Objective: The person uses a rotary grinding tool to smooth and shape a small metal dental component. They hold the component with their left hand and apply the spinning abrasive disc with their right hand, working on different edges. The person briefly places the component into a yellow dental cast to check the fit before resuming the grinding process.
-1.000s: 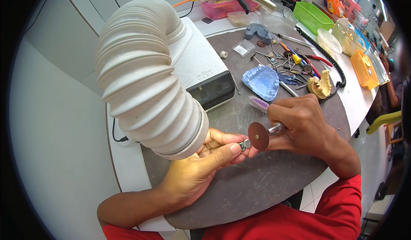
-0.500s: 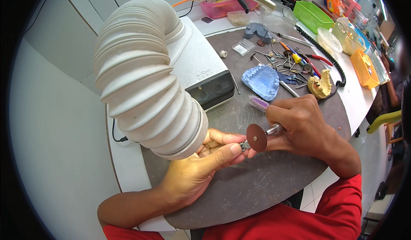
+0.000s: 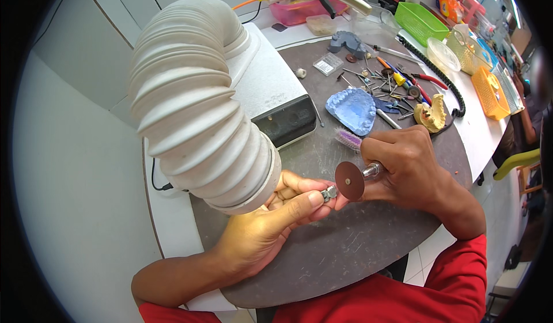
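Between thumb and fingers, my left hand (image 3: pixel 276 219) pinches a small grey metal dental piece (image 3: pixel 329 194), close below the mouth of the ribbed white suction hose (image 3: pixel 184 110). My right hand (image 3: pixel 400 164) is closed around a rotary handpiece (image 3: pixel 371 170) whose metal nose points left. Mounted on its tip is a thin reddish-brown cutting disc (image 3: pixel 349 180). A small gap separates the disc from the metal piece. Behind my right hand lies a brush with purple and white bristles (image 3: pixel 348 139), its handle hidden.
A blue dental cast (image 3: pixel 351 110) and a yellow cast (image 3: pixel 431 114) sit beyond my hands on the grey table (image 3: pixel 345 254). Loose burs (image 3: pixel 377 84), red-handled pliers (image 3: pixel 431 80) and a coiled black cord (image 3: pixel 455 95) lie around them. The white suction box (image 3: pixel 268 81) stands left.
My right hand has shifted slightly right, carrying the disc away from the metal piece, which now shows more fully. My left hand has hardly moved.
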The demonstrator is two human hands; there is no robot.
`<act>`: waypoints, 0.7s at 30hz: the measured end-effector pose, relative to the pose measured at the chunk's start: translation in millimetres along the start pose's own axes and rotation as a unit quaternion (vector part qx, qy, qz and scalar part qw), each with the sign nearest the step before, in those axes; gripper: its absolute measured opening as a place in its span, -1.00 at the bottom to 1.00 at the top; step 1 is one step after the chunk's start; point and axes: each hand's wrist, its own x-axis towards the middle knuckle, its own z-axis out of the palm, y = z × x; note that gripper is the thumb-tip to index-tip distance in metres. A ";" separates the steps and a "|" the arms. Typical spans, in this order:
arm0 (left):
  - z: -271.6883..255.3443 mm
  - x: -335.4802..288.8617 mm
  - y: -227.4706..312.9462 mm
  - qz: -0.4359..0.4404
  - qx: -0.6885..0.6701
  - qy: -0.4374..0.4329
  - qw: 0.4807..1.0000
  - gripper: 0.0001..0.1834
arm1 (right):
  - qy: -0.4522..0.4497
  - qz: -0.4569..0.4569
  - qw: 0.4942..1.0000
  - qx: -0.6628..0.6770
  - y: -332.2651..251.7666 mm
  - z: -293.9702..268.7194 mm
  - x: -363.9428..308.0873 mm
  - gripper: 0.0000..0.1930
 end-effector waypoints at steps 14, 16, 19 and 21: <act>-1.5 -0.1 -1.8 -0.004 -0.013 -0.005 1.000 -0.84 | 0.003 -0.014 1.000 0.006 1.5 3.2 -0.7 -0.43; -1.9 -0.1 -1.7 -0.005 -0.013 -0.008 1.000 -0.84 | 0.000 -0.015 1.000 0.008 1.6 2.6 -0.8 -0.43; -2.6 -0.1 -2.1 -0.006 -0.012 -0.008 1.000 -0.84 | -0.001 -0.014 1.000 0.006 1.5 3.0 -0.7 -0.44; -2.4 -0.2 -2.0 -0.007 -0.012 -0.007 1.000 -0.85 | -0.002 -0.016 1.000 0.005 1.6 2.9 -0.5 -0.44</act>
